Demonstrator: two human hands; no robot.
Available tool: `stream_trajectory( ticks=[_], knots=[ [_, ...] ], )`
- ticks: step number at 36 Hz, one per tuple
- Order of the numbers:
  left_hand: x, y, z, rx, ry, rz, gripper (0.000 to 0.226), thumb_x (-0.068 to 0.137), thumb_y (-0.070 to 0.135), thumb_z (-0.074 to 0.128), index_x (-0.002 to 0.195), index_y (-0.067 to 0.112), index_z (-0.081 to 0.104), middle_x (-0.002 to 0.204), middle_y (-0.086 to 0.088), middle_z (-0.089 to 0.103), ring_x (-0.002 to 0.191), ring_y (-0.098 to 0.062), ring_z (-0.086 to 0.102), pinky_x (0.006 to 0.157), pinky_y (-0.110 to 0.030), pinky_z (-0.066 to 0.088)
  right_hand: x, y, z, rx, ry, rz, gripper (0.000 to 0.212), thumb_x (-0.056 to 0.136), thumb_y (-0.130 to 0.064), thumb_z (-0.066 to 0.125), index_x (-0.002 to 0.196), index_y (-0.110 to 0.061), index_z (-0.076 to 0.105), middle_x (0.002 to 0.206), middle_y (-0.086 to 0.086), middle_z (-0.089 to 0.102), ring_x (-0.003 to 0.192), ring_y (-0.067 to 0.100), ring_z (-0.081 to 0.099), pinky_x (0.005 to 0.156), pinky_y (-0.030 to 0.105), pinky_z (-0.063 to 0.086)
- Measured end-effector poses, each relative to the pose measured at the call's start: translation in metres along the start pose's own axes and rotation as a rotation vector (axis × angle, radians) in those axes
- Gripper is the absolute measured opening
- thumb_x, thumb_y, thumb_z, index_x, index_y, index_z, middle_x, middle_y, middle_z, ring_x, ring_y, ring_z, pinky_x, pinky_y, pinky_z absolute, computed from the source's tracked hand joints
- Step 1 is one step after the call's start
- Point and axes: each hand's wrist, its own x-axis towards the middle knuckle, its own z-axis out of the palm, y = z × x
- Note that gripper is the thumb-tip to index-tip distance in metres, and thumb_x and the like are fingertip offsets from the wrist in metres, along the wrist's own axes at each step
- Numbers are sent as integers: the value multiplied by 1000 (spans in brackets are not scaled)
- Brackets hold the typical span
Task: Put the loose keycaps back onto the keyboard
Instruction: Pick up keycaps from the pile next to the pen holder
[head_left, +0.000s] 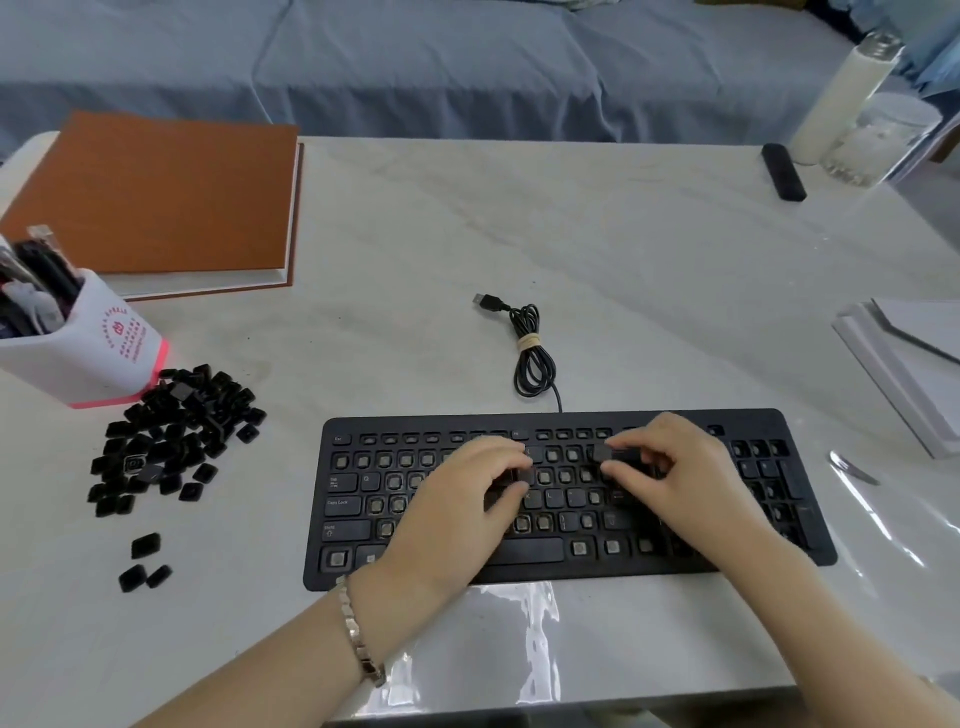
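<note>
I hold my left hand (462, 499) over the middle of the keyboard (545, 569), its fingers pinching a keycap (524, 475) at the key rows. The fingers of my right hand (675, 467) pinch a second keycap (604, 453) over the upper rows. The pile of loose keycaps (171, 436) lies on the counter (623, 260), left of the keyboard.
</note>
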Motion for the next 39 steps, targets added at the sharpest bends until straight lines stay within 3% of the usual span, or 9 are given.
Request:
stream_trajectory(
  ticks=[2,4,6,8,11,14,32,36,39],
  knots=[
    [3,-7,5,120,-4,32,25,86,10,62,110,13,68,123,5,59,119,-4,46,103,-1,18,6,4,0,-31,-13,32,18,71,-14,79,86,-20,74,68,-9,47,72,-6,48,68,1,33],
    [5,-13,10,223,4,76,30,84,14,61,113,11,67,130,-2,57,125,-13,43,110,-16,21,11,5,-2,-50,-60,53,17,74,-18,77,90,-21,74,72,-8,47,68,-1,47,68,2,32],
    [8,-15,16,323,-4,115,36,80,18,60,115,11,65,131,-5,57,126,-17,45,108,-34,28,13,3,-2,-46,-113,68,17,76,-22,75,94,-23,73,76,-8,48,69,-1,45,67,1,31],
    [10,-16,19,408,-34,134,41,78,22,58,117,13,64,131,-4,58,125,-19,49,105,-40,29,14,0,1,-35,-149,74,18,78,-24,73,96,-25,73,79,-10,49,72,-1,45,67,3,31],
    [11,-15,22,518,-83,157,43,81,31,46,117,16,64,127,-3,61,120,-20,56,101,-40,37,15,-3,6,-37,-158,78,19,78,-26,73,97,-24,73,79,-11,47,72,-2,45,68,13,32],
    [11,-15,22,565,-112,148,47,81,34,38,116,19,66,126,0,62,118,-18,57,99,-36,43,15,-6,11,-43,-170,68,21,78,-24,73,99,-21,73,79,-11,46,71,-1,44,70,15,30],
    [15,-15,31,652,-92,193,43,84,36,41,122,32,62,119,-10,61,112,-31,55,97,-50,44,16,-24,12,-378,-230,2,27,92,-31,53,116,-24,64,95,-7,43,99,13,49,74,23,38],
    [20,-12,36,683,-65,210,43,83,37,42,120,31,63,114,-12,61,104,-34,53,92,-48,45,16,-20,11,-311,-250,44,27,90,-31,57,116,-28,64,90,-7,43,90,11,46,71,22,35],
    [23,-10,37,743,-83,240,43,82,39,42,116,28,66,110,-13,62,99,-36,57,86,-48,48,14,-10,10,-115,-229,123,37,84,-23,67,121,-23,61,82,-7,46,75,6,43,67,11,31]
  ],
)
